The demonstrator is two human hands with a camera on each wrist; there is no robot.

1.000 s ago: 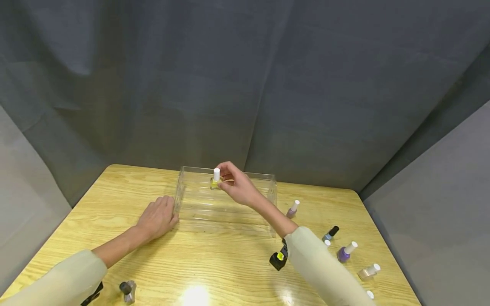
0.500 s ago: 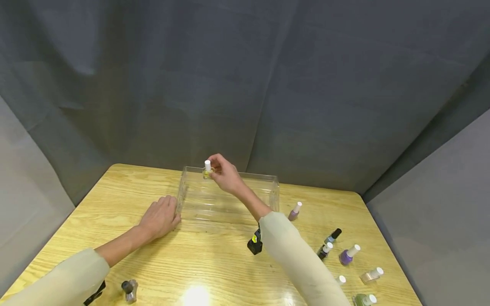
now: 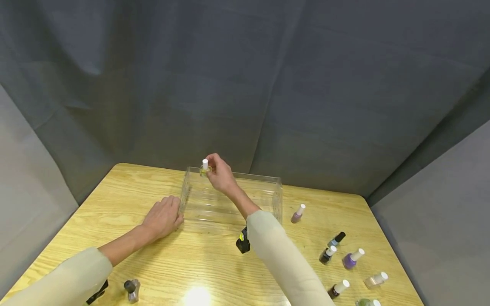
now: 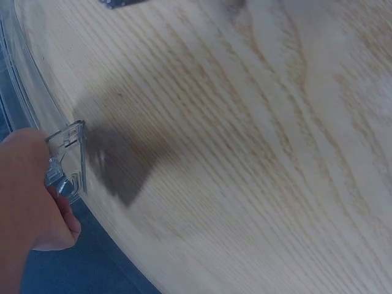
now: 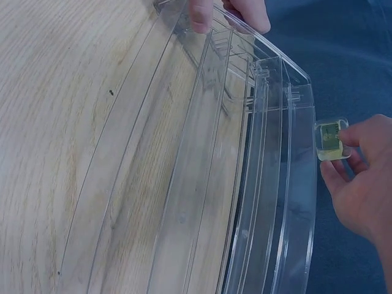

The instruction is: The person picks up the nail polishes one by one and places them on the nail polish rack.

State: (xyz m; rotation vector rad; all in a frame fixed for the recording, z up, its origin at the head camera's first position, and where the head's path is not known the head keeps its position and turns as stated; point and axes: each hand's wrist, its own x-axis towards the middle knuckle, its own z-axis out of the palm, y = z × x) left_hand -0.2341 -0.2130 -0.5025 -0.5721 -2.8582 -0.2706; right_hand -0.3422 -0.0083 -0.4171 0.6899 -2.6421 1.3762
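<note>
A clear tiered plastic nail polish rack stands at the back middle of the table. My left hand grips its left end panel, thumb and fingers on either side, as the right wrist view shows. My right hand pinches a small bottle of yellow nail polish with a white cap, held upright over the rack's back left. In the right wrist view the glass of that bottle is right at the rack's rear edge.
Right of the rack is a mauve polish bottle. Several more, among them a purple one and a dark one, stand or lie at the front right. A black-capped bottle is at the front left. Grey curtain hangs behind.
My right hand has carried the yellow polish bottle left and back across the rack, slowing in the last half second. My left hand keeps its place on the rack. The view has shifted slightly.
</note>
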